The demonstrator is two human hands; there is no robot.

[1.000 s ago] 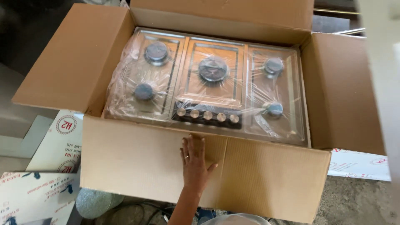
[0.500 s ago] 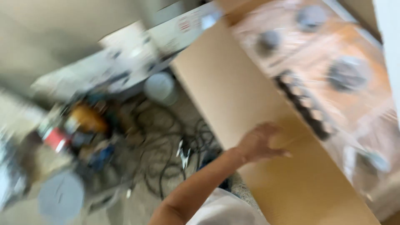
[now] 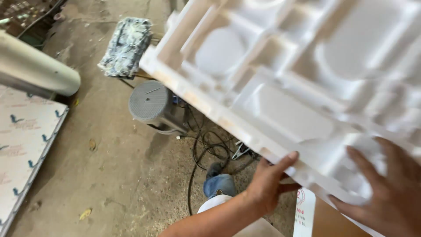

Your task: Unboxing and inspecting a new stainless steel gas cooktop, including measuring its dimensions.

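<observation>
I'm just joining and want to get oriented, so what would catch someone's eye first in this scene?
A large white moulded foam packing tray fills the upper right, tilted, with round and rectangular hollows. The left hand grips its lower edge from below, and the right hand lies flat on its top at the bottom right. On the concrete floor beneath stand a grey round-topped canister and tangled black cables.

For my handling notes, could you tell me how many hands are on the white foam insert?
2: the left hand grips its lower edge, thumb on top; the right hand lies flat on the moulded foam insert at the lower right corner.
</observation>
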